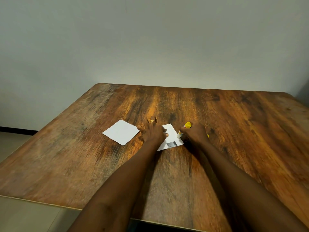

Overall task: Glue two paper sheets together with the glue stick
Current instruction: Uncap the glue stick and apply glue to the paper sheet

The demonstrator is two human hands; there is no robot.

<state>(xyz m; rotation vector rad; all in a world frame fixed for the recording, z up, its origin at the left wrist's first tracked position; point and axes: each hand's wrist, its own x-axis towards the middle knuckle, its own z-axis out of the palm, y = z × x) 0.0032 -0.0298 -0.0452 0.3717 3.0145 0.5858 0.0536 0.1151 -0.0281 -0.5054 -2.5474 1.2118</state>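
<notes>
On the wooden counter (217, 124), the left hand (153, 133) lies flat, released, pressing the right paper sheet (172, 136). The right hand (194, 133) has its grip clenched on the glue stick (184, 129), tip touching that sheet's right edge. A second sheet (121, 132) lies left, apart

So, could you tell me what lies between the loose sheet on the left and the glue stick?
In the head view, the left hand pressing the second sheet lies between the loose sheet and the glue stick.

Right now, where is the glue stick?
In the head view, the glue stick is in the right hand, its tip at the right edge of the paper that the left hand holds down.
</notes>
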